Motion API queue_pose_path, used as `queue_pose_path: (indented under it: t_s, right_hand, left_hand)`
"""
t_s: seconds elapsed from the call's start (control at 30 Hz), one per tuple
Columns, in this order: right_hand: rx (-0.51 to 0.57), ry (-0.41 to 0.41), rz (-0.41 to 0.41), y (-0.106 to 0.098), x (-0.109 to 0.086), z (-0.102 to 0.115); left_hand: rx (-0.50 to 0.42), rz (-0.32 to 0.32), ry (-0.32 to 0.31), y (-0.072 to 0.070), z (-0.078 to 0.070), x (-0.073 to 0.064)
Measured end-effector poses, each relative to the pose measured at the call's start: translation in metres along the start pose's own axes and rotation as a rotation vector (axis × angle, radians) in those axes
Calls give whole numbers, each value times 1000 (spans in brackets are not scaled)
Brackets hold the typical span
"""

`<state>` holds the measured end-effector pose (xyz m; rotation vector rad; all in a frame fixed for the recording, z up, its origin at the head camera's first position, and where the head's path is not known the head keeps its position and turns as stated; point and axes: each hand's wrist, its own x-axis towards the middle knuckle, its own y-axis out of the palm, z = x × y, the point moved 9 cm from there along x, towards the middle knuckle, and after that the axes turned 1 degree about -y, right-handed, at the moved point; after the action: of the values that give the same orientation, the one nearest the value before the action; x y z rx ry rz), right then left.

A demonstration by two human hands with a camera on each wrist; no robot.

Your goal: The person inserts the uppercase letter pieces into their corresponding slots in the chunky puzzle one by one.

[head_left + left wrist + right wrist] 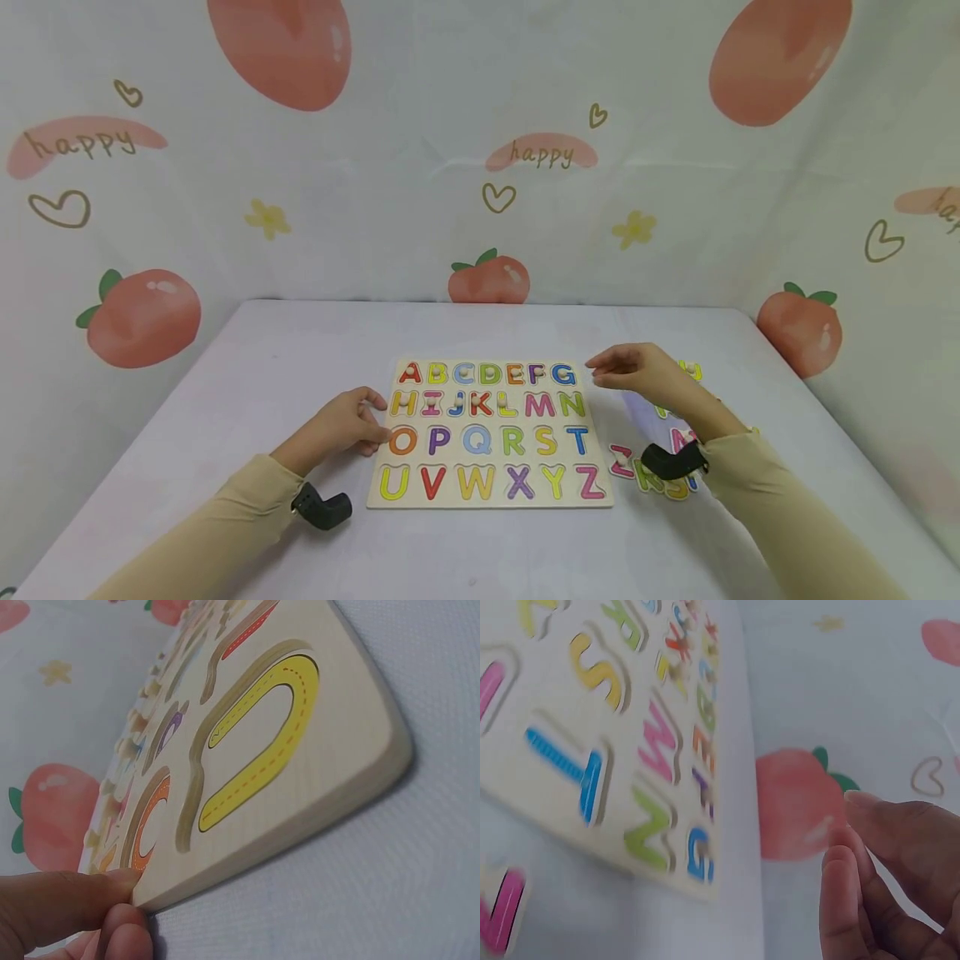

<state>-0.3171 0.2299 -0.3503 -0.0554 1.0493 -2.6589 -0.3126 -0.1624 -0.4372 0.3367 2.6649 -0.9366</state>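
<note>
A wooden alphabet puzzle board (487, 503) lies flat on the table. Knobbed letter pieces sit in its top row and from H to L; the slots from M onward show printed letters. My left hand (352, 421) grips the board's left edge beside the O, its thumb (67, 900) on top and its fingers curled at the side. Off the board's upper right corner, near the G, hovers my right hand (633, 367). Its thumb and fingers (840, 885) are loosely bent toward each other, with nothing visible between them.
Loose letter pieces lie right of the board, partly hidden by the right forearm: a pink Z (621, 460), a green R (647, 477), a pink M (681, 439) and several others. Behind the table hangs a printed cloth (390, 208).
</note>
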Motion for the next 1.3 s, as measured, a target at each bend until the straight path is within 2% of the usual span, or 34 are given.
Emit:
queue_pose_path:
  t_s: [0.3,0.6,0.8,0.97,1.3]
  right_hand:
    - [-47,44,-34,-37,-44,-46]
    - [-59,191,34,-38,-75,-99]
    - [-71,196,67,-31,-77,-112]
    - [-108,241,74,-28,-75,-119]
    - [-120,270,73,-27,-73,-122]
  left_hand:
    - [-5,-1,5,-1,1,4]
    - [-3,5,11,-1,1,3]
    - [-4,7,15,-2,0,1]
    - [1,0,-8,-1,0,0]
    - [9,-4,-5,0,0,1]
